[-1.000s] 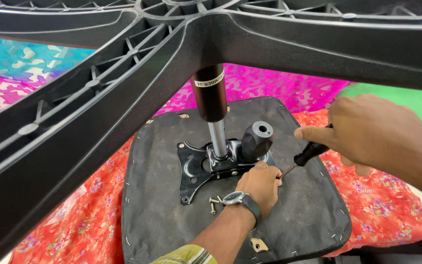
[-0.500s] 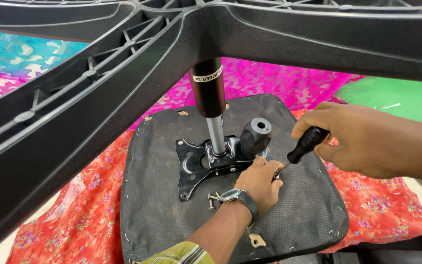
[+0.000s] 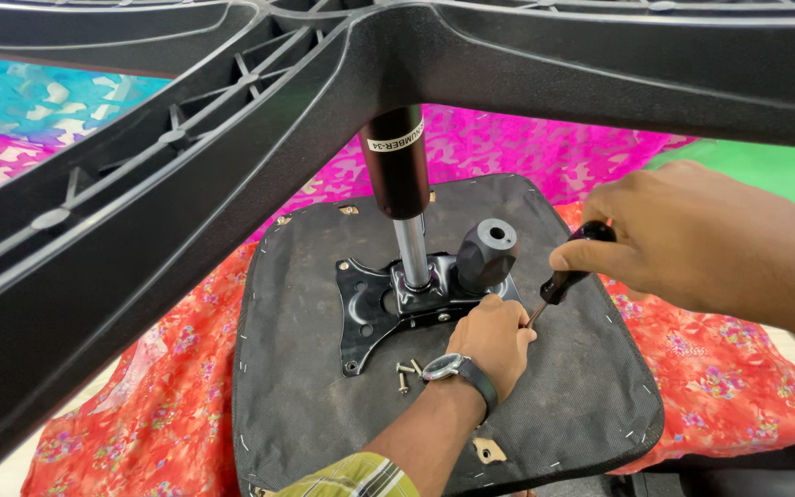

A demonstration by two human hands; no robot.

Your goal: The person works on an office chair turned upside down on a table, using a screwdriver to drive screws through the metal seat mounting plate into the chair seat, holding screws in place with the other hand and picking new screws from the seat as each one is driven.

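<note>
Under the upturned black chair base, in the head view, the right hand is gripping a black-handled screwdriver, fingers curled tight around the handle. Compared with a second ago, the handle is sitting lower and closer to the mounting plate, and the thin shaft is now angling down toward the plate's right edge, where the left hand is resting. That hand's fingers are bunched together, seemingly pinching something small at the shaft's tip; what exactly, I cannot tell. The watch on its wrist is lying just beside a few loose screws on the underside of the seat.

By my reading, the tool is now meeting a fastener at the plate, rather than hovering off to the side.

Room is getting tight: the grey knob is standing just left of the handle, the gas cylinder is rising near it, and the base's spokes are crowding overhead. Open seat fabric is lying to the right and toward the viewer, with bright patterned cloth beyond the seat's stapled edge.
</note>
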